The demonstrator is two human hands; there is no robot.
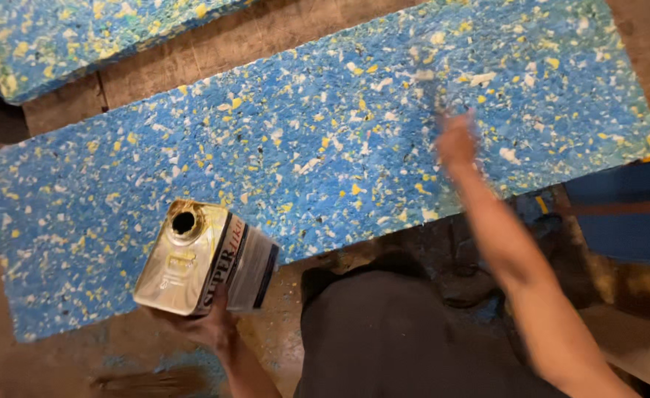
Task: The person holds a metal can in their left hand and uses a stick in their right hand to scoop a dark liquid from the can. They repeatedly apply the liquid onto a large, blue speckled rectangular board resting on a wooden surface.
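My left hand (208, 324) grips a square metal can (204, 258) from below, its round top opening uncapped, held over the near edge of a large blue foam sheet (325, 147) speckled yellow and white. My right hand (456, 140) is stretched out over the sheet's right half and is blurred with motion. It seems to hold a thin brush-like tool (429, 90) whose tip touches the foam; the blur hides the details.
A second speckled foam sheet (81, 37) lies at the top left. Brown floor (214, 44) shows between the two sheets. My dark-clothed knees (384, 332) are below. A blue slab (627, 214) lies at the right edge.
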